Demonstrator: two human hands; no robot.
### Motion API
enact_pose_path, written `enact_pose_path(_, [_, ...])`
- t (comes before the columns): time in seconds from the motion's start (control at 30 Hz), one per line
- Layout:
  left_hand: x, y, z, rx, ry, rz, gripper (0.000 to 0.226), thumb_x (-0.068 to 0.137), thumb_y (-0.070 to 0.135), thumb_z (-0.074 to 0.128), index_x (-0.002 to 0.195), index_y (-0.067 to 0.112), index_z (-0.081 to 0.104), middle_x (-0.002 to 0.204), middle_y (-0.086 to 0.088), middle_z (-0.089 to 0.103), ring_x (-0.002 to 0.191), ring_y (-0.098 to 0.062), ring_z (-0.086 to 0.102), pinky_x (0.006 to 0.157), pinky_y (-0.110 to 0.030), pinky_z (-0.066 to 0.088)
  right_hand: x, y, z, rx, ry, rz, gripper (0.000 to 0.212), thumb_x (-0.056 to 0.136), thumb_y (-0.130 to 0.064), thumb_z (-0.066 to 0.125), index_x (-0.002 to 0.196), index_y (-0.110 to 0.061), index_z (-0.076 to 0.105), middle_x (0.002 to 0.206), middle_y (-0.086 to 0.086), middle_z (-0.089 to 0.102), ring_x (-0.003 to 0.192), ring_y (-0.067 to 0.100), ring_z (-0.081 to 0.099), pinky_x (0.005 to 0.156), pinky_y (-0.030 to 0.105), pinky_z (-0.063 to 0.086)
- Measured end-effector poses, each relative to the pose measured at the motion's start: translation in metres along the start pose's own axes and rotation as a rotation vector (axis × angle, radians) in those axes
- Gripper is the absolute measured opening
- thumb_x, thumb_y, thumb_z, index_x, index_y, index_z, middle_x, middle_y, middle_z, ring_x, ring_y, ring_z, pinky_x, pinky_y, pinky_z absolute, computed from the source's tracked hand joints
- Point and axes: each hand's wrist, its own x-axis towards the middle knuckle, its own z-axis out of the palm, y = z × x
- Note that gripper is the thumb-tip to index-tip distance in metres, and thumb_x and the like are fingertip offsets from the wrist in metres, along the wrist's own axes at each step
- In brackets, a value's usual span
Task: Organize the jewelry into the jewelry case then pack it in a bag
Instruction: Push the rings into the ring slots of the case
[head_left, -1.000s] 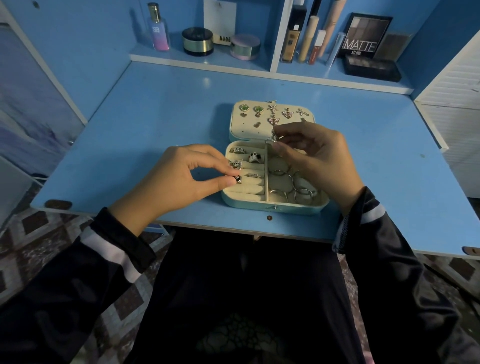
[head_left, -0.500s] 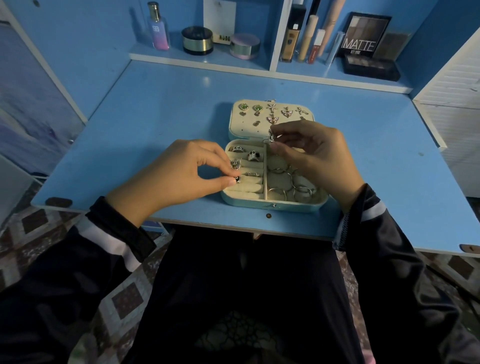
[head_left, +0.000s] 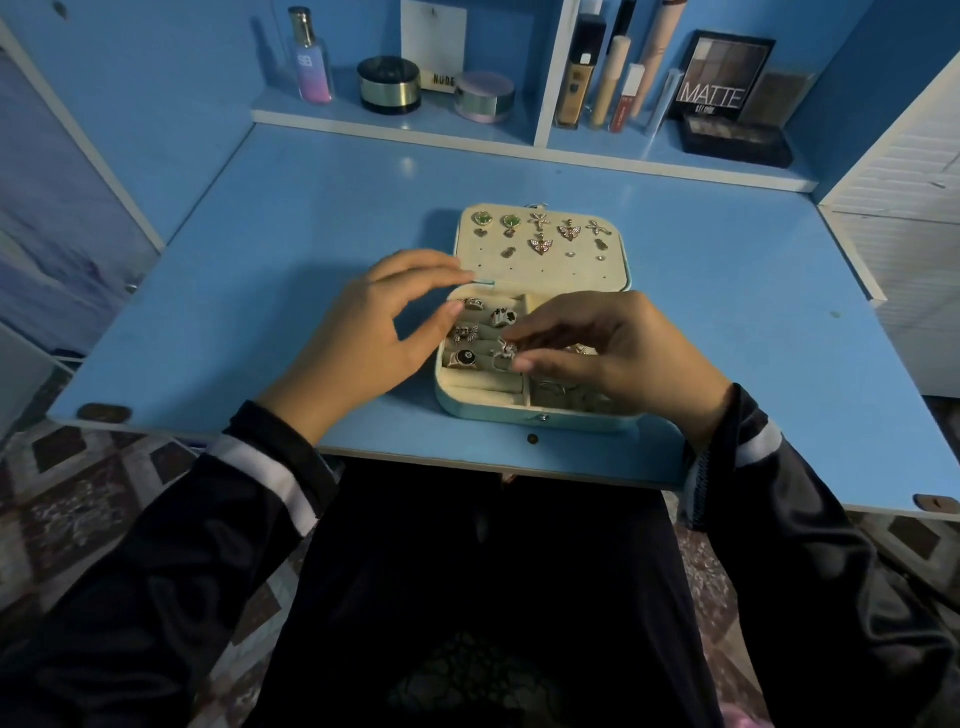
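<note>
The right hand (head_left: 613, 353) has its grip closed in a thumb-and-finger pinch on a small silver ring (head_left: 504, 355), low over the padded ring rolls (head_left: 483, 384) in the left half of the open jewelry case (head_left: 540, 418). The case sits on the blue table (head_left: 260, 260) near its front edge. The left hand (head_left: 379, 332) hovers at the case's left rim, fingers loose, nothing in its grip. The likely slip: the ring is smooth metal, tiny and held only by fingertips, so it could pop free, or go in askew and nudge the neighbouring eight-ball ring (head_left: 462, 358) out of its slot. The case looks light, so a firm push might slide it on the glossy tabletop. The rolls look soft and velvety cream. The flat lid (head_left: 540, 273) carries pinned earrings (head_left: 484, 219), winged and floral. No bag is in view.
</note>
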Motion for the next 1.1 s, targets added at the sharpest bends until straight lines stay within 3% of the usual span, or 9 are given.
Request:
enact_pose_path(0.1, [0.0022,-0.0034,0.0061,0.059,-0.039,-0.070,0.039,0.099,0.032,0.052,0.135,0.017,0.059,0.145,0.005,0.049,0.131,-0.004,0.045,0.108,-0.013,0.032,-0.0003,-0.0001,0.0000,-0.030,-0.018,-0.036,0.032,0.074,-0.021,0.076,0.102,-0.005,0.073,0.094,0.008,0.074,0.086,0.021,0.071,0.085,0.028,0.056])
enact_pose_path(0.2, [0.0012,-0.0037,0.0079,0.075,-0.109,-0.133,0.052,0.099,0.045,0.038,0.142,0.020,0.052,0.153,0.009,0.041,0.138,-0.006,0.039,0.112,-0.020,0.029,-0.0001,-0.0001,0.0001,-0.106,-0.031,-0.081,0.029,0.076,-0.024,0.078,0.099,-0.006,0.074,0.093,0.006,0.073,0.082,0.016,0.070,0.082,0.029,0.056])
enact_pose_path(0.33, [0.0005,-0.0007,0.0075,0.071,-0.121,-0.147,0.051,0.100,0.041,0.036,0.144,0.019,0.049,0.154,0.009,0.040,0.138,-0.004,0.037,0.109,-0.006,0.020,0.0008,-0.0019,-0.0008,-0.189,-0.064,-0.122,0.029,0.077,-0.027,0.080,0.099,-0.008,0.075,0.090,0.000,0.072,0.079,0.014,0.069,0.078,0.035,0.056])
enact_pose_path(0.43, [-0.0005,-0.0003,0.0073,0.062,-0.130,-0.146,0.051,0.100,0.041,0.036,0.145,0.020,0.048,0.154,0.010,0.039,0.139,-0.002,0.037,0.109,-0.006,0.021,0.0015,-0.0054,-0.0006,-0.236,-0.108,-0.153,0.026,0.077,-0.022,0.081,0.098,-0.008,0.075,0.086,0.001,0.070,0.078,0.013,0.066,0.077,0.028,0.054])
enact_pose_path(0.57, [-0.0013,-0.0008,0.0073,0.054,-0.132,-0.132,0.048,0.102,0.038,0.039,0.145,0.019,0.047,0.154,0.008,0.039,0.134,0.006,0.033,0.107,-0.001,0.018,0.0027,-0.0078,-0.0004,-0.298,-0.142,-0.187,0.025,0.079,-0.022,0.079,0.099,-0.008,0.075,0.087,0.002,0.069,0.079,0.014,0.065,0.077,0.031,0.053])
enact_pose_path(0.83, [-0.0017,0.0001,0.0065,0.044,-0.135,-0.142,0.048,0.103,0.038,0.040,0.146,0.019,0.047,0.154,0.009,0.039,0.137,0.002,0.034,0.110,-0.006,0.020,0.0036,-0.0078,0.0005,-0.303,-0.154,-0.173,0.021,0.081,-0.019,0.077,0.098,-0.007,0.074,0.086,0.005,0.066,0.079,0.018,0.063,0.076,0.035,0.053])
enact_pose_path(1.1, [-0.0015,0.0016,0.0060,0.054,-0.135,-0.146,0.045,0.104,0.035,0.041,0.146,0.020,0.046,0.154,0.010,0.038,0.136,0.006,0.032,0.107,0.000,0.017,0.0047,-0.0080,-0.0006,-0.330,-0.163,-0.153,0.020,0.081,-0.016,0.077,0.099,-0.008,0.076,0.091,0.004,0.068,0.078,0.012,0.065,0.078,0.028,0.053])
